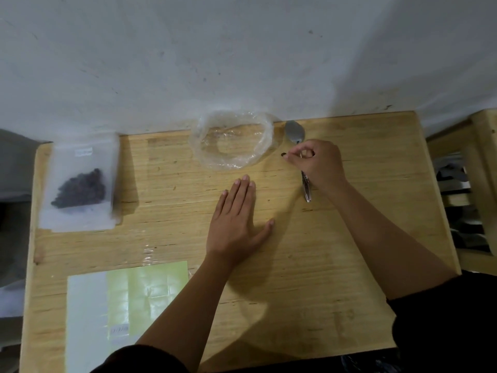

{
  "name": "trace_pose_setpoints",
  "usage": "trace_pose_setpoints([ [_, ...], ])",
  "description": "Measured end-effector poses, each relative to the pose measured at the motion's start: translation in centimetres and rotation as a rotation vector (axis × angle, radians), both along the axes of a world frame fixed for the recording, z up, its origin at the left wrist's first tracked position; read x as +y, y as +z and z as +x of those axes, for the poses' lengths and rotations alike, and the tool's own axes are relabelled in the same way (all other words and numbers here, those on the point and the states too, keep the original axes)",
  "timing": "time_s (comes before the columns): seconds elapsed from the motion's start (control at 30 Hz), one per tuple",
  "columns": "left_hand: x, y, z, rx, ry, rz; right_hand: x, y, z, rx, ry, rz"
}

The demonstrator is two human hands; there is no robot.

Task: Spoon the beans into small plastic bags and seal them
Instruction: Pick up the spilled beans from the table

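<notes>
- Right hand (317, 164) pinches one dark bean (283, 155) beside the rolled-open clear bag (231, 140)
- Left hand (236, 219) lies flat, fingers together, thumb out
- Filled frosted bag (80, 184) sits far left

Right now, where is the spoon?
The spoon lies on the table at the far right, bowl beside the crumpled plastic bag, its handle under the right hand.

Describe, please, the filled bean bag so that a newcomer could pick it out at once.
Start at the wooden table and go to its far left corner by the wall. There lies a small frosted plastic bag, flat, well away from both hands. Unlike the crumpled clear bag at the far edge and the pale sheets nearer the person, it holds a dark heap of beans.
</notes>
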State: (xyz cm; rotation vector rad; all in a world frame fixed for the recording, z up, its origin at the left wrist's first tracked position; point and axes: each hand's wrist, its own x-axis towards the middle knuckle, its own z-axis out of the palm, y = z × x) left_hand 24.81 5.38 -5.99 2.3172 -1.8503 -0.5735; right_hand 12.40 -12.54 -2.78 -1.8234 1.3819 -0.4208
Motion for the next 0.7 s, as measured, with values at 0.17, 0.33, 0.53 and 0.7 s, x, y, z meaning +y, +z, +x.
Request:
trace_pose_setpoints([
  [0.17, 0.0, 0.1, 0.0, -0.001, 0.0, 0.009, -0.7, -0.4, 0.5, 0.054, 0.077, -0.087],
  [0.33, 0.0, 0.1, 0.1, 0.001, -0.004, 0.012, -1.0, -0.6, 0.8, 0.088, 0.133, -0.104],
  [0.53, 0.0, 0.1, 0.1, 0.017, 0.006, 0.001, -0.7, -0.4, 1.0, 0.108, 0.091, -0.072],
  [0.7, 0.0, 0.1, 0.0, 0.006, 0.002, 0.007, -0.3, -0.5, 1.1, 0.196, 0.143, -0.144],
])
